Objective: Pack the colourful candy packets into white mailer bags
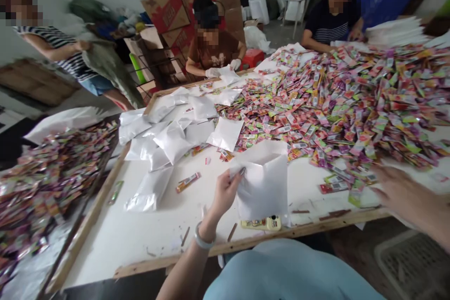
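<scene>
My left hand (227,190) is closed on the upper left edge of a white plastic bag (263,187), with the thumb on its near face. The bag's mouth gapes at the top, and its inside is mostly hidden. Over at the right, my right hand (404,192) is smeared by motion, its fingers stretched out and apart at the near edge of a big heap of small colourful packets (326,103). No packet shows in it. A yellow phone case (263,223) lies partly under the bag.
Several filled white bags (174,143) lie on the left of the wood-edged table (101,239). Another packet heap (59,173) is further left. Across the table, a person in brown (214,51) handles a white bag; others are at the far right and left. Flat white bags (397,33) are stacked behind.
</scene>
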`<state>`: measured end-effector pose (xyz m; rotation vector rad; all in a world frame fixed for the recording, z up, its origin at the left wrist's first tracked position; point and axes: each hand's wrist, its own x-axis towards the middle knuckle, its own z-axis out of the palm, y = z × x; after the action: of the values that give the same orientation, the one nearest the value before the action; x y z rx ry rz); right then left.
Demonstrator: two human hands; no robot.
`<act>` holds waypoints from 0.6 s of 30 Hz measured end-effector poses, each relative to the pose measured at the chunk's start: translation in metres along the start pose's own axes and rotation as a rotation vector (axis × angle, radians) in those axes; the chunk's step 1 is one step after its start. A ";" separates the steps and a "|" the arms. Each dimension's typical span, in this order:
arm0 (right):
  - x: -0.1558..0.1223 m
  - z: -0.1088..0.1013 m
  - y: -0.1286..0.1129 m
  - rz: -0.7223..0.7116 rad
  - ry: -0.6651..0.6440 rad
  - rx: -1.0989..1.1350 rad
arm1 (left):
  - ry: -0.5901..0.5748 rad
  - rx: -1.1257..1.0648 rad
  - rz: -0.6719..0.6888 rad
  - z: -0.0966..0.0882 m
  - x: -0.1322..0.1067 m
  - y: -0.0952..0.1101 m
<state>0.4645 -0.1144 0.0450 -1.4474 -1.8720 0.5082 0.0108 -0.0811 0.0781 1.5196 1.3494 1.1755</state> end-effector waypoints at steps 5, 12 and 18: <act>0.056 0.096 -0.096 0.158 -0.451 0.560 | -0.183 -0.075 -0.042 0.024 -0.001 0.005; 0.092 0.159 -0.074 0.091 -0.562 0.643 | -0.308 -0.075 -0.096 -0.004 0.011 -0.050; 0.095 0.167 -0.058 -0.007 -0.727 0.754 | -0.459 -0.064 -0.097 -0.016 0.026 -0.068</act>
<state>0.2920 -0.0224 -0.0006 -0.7783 -1.8466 1.6923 -0.0228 -0.0466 0.0216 1.5407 1.0503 0.7416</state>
